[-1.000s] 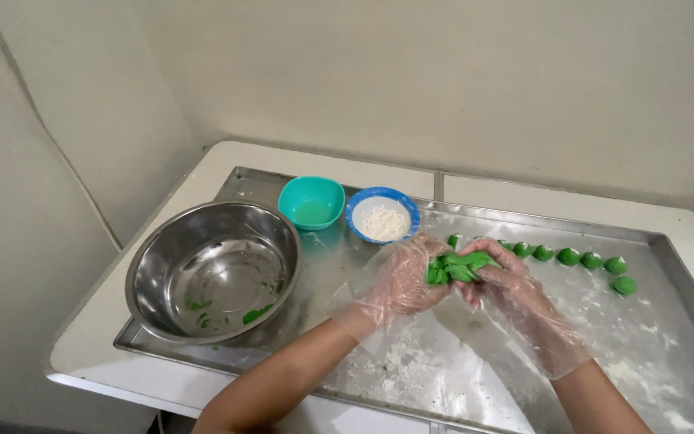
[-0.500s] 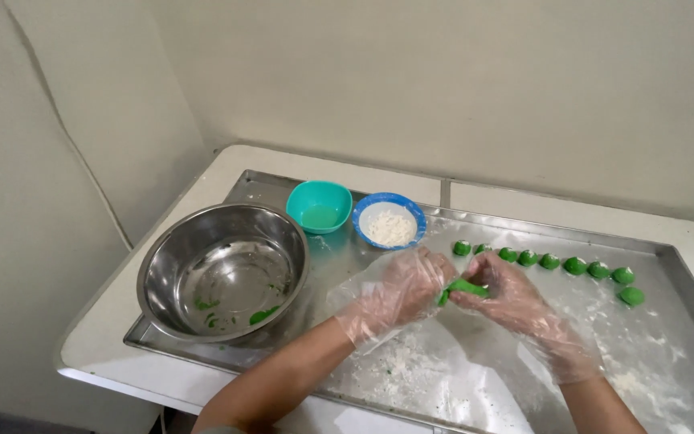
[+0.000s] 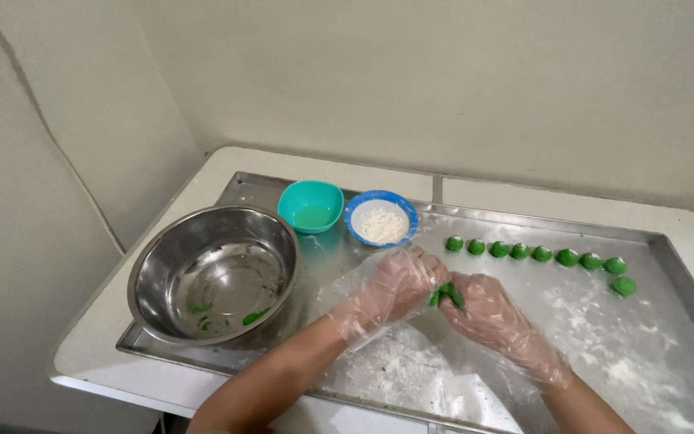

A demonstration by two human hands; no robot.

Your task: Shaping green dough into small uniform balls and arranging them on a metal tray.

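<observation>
Head view, looking down on a steel tray [image 3: 668,241] dusted with white flour and set on a white surface [image 3: 524,193]. Both hands wear clear plastic gloves and meet at the centre of the frame. Left hand [image 3: 391,285] and right hand [image 3: 483,309] are touching, with the fingers of each curled together around a piece of green dough [image 3: 446,294], which shows only as a small strip in the gap between the two hands; its full shape cannot be told. Dough sits just above the floured tray, lower centre of the frame. Row of small green dough balls [image 3: 536,254] lies on the tray to the upper right of the hands, running from centre toward the right edge, each ball just beside the next, with the last one set slightly lower. Large steel mixing bowl [image 3: 212,273] stands at the left of the tray, holding a few green scraps on its bottom. Small teal bowl [image 3: 310,206] stands at upper centre left, just beside a blue-rimmed bowl [image 3: 381,217] holding white flour. Loose flour is scattered thickly below the hands and toward the lower right. Plain pale walls fill the upper frame.
</observation>
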